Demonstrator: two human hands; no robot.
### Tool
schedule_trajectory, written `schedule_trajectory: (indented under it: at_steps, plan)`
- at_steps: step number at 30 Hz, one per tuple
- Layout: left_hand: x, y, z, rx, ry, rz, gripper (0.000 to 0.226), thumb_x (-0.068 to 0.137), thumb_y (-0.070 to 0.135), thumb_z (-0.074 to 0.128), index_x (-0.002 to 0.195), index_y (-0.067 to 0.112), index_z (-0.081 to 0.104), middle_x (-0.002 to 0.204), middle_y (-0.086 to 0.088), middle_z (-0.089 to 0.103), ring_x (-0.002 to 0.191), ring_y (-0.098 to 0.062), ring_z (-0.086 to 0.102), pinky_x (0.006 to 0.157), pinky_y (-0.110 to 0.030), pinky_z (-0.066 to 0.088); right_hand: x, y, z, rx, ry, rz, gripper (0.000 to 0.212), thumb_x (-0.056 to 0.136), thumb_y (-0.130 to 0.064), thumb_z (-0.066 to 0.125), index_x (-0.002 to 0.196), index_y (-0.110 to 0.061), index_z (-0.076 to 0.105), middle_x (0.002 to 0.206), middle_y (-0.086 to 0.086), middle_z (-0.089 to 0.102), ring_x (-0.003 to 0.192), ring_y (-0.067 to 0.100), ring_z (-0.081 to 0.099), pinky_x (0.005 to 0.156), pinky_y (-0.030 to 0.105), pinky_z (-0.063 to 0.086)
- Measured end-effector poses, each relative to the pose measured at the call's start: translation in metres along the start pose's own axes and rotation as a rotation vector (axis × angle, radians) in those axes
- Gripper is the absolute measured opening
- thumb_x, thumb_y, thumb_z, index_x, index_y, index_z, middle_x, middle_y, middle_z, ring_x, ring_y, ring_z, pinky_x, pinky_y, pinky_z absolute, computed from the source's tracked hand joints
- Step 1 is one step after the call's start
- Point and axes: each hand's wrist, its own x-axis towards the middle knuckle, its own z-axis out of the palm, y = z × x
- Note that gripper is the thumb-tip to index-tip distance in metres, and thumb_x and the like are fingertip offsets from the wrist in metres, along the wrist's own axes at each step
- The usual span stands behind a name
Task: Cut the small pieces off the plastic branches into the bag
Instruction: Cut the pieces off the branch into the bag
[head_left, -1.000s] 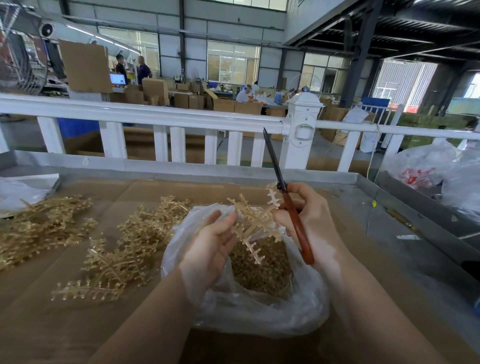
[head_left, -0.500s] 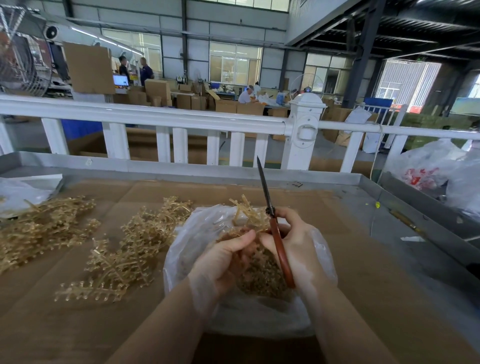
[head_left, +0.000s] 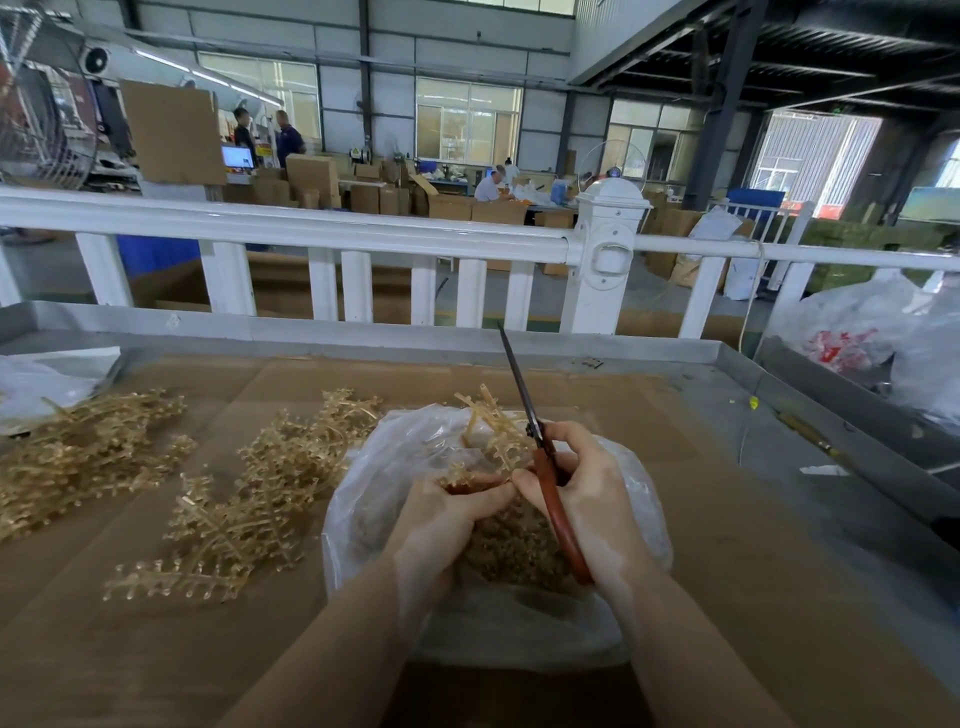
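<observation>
Between both hands' fingers, left hand (head_left: 447, 512) and right hand (head_left: 584, 499) pinch a plastic branch (head_left: 491, 434) over the bag (head_left: 374, 499) so cuttings drop in; right also grips upturned scissors (head_left: 545, 478).

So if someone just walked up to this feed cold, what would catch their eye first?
Probably the scissors with the red-brown handle, held in the right hand with the blade pointing up and away over the clear plastic bag at centre. Next, the left hand gripping a golden plastic branch over the bag's mouth, above the heap of cut pieces inside. Then the piles of branches on the cardboard to the left.
</observation>
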Motion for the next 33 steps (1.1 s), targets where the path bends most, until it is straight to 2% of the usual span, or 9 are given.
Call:
schedule_trajectory:
  at_steps: [5, 10, 13, 16, 18, 23, 26, 30, 33]
  plan:
    - [0.005, 0.004, -0.004, -0.228, 0.121, -0.090, 0.011, 0.078, 0.010, 0.073, 0.089, 0.008, 0.070, 0.081, -0.011, 0.075, 0.071, -0.023, 0.072, 0.059, -0.030, 0.053, -0.005, 0.016, -0.002, -0.153, 0.019, 0.020, 0.025, 0.082, -0.028, 0.074, 0.102, -0.031, 0.059, 0.091, -0.011, 0.069, 0.089, 0.002, 0.064, 0.085, 0.027, 0.053]
    - [0.006, 0.002, -0.009, -0.338, 0.207, -0.062, 0.019, 0.082, 0.019, 0.072, 0.099, 0.010, 0.068, 0.088, -0.013, 0.075, 0.083, -0.030, 0.072, 0.067, -0.036, 0.056, -0.016, 0.033, 0.004, -0.469, -0.006, -0.060, 0.037, 0.078, -0.049, 0.070, 0.108, -0.035, 0.052, 0.099, -0.018, 0.063, 0.097, 0.000, 0.058, 0.087, 0.018, 0.046]
    - [0.006, 0.001, -0.008, -0.384, 0.236, -0.033, 0.009, 0.087, 0.019, 0.068, 0.090, 0.011, 0.067, 0.080, -0.009, 0.075, 0.077, -0.023, 0.073, 0.070, -0.037, 0.057, -0.021, 0.039, 0.007, -0.580, 0.000, -0.157, 0.042, 0.079, -0.052, 0.068, 0.112, -0.031, 0.055, 0.102, -0.019, 0.059, 0.097, -0.002, 0.051, 0.082, 0.002, 0.032]
    - [0.005, 0.000, -0.008, -0.448, 0.219, -0.018, 0.010, 0.091, 0.017, 0.063, 0.083, 0.011, 0.063, 0.069, -0.005, 0.070, 0.061, -0.015, 0.069, 0.053, -0.026, 0.054, -0.024, 0.040, 0.007, -0.635, -0.007, -0.202, 0.046, 0.079, -0.053, 0.067, 0.115, -0.027, 0.056, 0.104, -0.016, 0.059, 0.097, 0.000, 0.050, 0.082, 0.005, 0.030]
    - [0.005, 0.000, -0.009, -0.457, 0.214, -0.008, 0.012, 0.093, 0.018, 0.061, 0.083, 0.012, 0.063, 0.067, -0.003, 0.069, 0.058, -0.011, 0.068, 0.049, -0.022, 0.053, -0.025, 0.041, 0.007, -0.647, -0.015, -0.229, 0.046, 0.078, -0.053, 0.067, 0.115, -0.026, 0.057, 0.104, -0.014, 0.060, 0.097, 0.002, 0.051, 0.082, 0.009, 0.033]
    - [0.006, 0.000, -0.010, -0.495, 0.215, -0.024, 0.010, 0.093, 0.021, 0.060, 0.092, 0.014, 0.067, 0.082, -0.002, 0.074, 0.073, -0.010, 0.071, 0.059, -0.024, 0.054, -0.028, 0.040, 0.008, -0.690, -0.056, -0.245, 0.049, 0.078, -0.057, 0.062, 0.117, -0.028, 0.056, 0.108, -0.014, 0.060, 0.101, 0.003, 0.051, 0.082, 0.012, 0.036]
    - [0.005, -0.001, -0.012, -0.506, 0.196, -0.019, 0.008, 0.092, 0.013, 0.060, 0.098, 0.015, 0.066, 0.094, -0.001, 0.073, 0.084, -0.009, 0.069, 0.071, -0.024, 0.052, -0.028, 0.040, 0.008, -0.695, -0.073, -0.235, 0.050, 0.078, -0.060, 0.059, 0.118, -0.029, 0.055, 0.108, -0.015, 0.059, 0.099, 0.000, 0.049, 0.082, 0.011, 0.034]
    - [0.001, 0.000, -0.012, -0.513, 0.176, -0.027, 0.018, 0.087, -0.007, 0.056, 0.091, 0.008, 0.065, 0.068, 0.000, 0.072, 0.060, -0.008, 0.070, 0.052, -0.019, 0.055, -0.029, 0.040, 0.008, -0.684, -0.074, -0.241, 0.049, 0.079, -0.058, 0.062, 0.118, -0.028, 0.055, 0.108, -0.014, 0.059, 0.098, -0.001, 0.048, 0.083, 0.011, 0.035]
    - [0.000, 0.001, -0.011, -0.520, 0.215, -0.035, 0.017, 0.085, -0.008, 0.058, 0.088, 0.007, 0.065, 0.065, -0.001, 0.072, 0.057, -0.008, 0.069, 0.050, -0.018, 0.054, -0.029, 0.040, 0.007, -0.674, -0.071, -0.244, 0.049, 0.079, -0.056, 0.063, 0.118, -0.028, 0.055, 0.110, -0.013, 0.060, 0.099, -0.001, 0.048, 0.084, 0.012, 0.035]
